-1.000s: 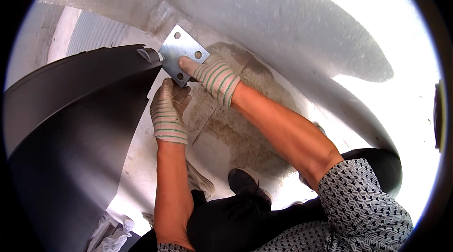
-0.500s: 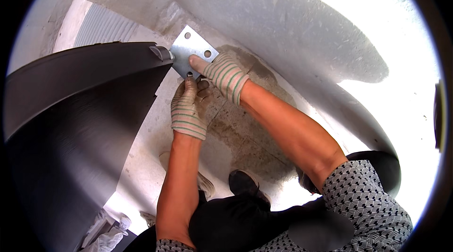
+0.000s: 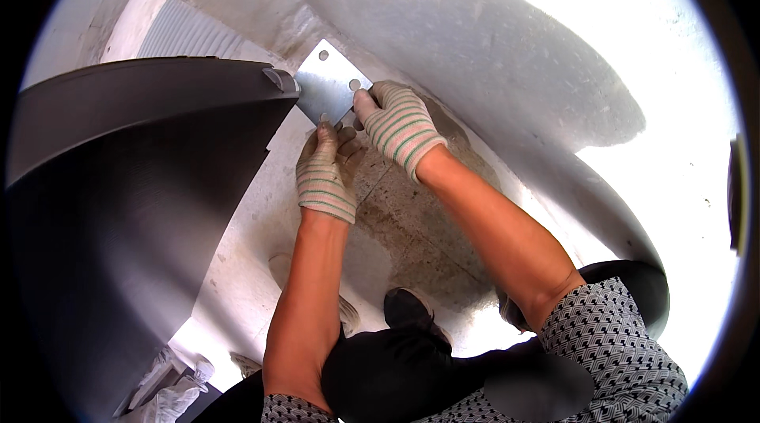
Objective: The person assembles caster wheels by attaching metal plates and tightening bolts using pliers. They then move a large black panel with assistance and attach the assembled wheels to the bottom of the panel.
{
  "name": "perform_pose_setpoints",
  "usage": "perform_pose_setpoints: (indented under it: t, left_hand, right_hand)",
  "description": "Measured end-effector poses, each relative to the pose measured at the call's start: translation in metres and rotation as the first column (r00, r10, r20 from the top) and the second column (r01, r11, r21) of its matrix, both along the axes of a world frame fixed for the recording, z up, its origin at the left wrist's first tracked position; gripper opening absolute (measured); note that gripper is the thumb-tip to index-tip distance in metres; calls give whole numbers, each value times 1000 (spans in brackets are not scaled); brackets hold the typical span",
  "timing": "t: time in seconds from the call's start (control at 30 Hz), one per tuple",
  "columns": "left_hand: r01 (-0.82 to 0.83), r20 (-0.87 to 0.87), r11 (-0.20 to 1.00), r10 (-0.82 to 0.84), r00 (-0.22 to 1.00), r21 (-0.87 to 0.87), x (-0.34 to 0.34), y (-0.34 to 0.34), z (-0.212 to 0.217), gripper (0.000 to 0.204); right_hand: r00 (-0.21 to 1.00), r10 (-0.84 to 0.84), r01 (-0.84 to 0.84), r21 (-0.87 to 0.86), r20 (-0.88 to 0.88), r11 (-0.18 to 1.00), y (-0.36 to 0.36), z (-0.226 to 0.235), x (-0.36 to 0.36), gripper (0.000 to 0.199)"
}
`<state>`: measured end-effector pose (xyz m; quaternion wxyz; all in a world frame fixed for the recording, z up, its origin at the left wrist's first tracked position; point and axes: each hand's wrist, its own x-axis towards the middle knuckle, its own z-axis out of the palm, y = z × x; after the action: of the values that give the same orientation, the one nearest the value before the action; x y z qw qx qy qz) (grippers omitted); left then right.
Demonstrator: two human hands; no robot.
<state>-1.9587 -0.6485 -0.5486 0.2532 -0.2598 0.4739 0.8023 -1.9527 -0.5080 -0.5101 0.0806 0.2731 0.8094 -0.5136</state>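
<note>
A shiny metal plate with round holes is tilted at the far corner of a large dark panel. My left hand, in a striped work glove, is closed on the plate's near corner, its thumb by the hole there. My right hand, gloved alike, pinches the right edge with the thumb on top beside another hole. A small rounded metal fitting sits at the panel's tip, touching or nearly touching the plate's left edge. The underside of the plate and the fingers beneath it are hidden.
A smooth grey wall slopes along the right. Below my hands lies a stained concrete floor. A ribbed grey sheet stands at the far left. Crumpled clear plastic lies at the lower left.
My right thumb has slid off the plate's middle toward its right edge. Plate, panel and left hand appear slightly farther right in view.
</note>
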Motion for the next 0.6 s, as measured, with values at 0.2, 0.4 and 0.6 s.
perform_pose_setpoints:
  t: [0.2, 0.4, 0.6]
  left_hand:
    - [-25, -1, 1000, 25, 1000, -14, -3, 6, -5, 33]
    - [-55, -40, 998, 55, 998, -4, -10, 8, -20, 41]
    - [-61, -61, 997, 59, 996, -35, -16, 7, -32, 43]
  right_hand:
    - [994, -105, 102, -161, -7, 982, -4, -11, -4, 41]
    - [986, -147, 126, -215, -85, 968, -5, -16, -5, 34]
    - [910, -125, 218, 200, -396, 955, -4, -29, -6, 38]
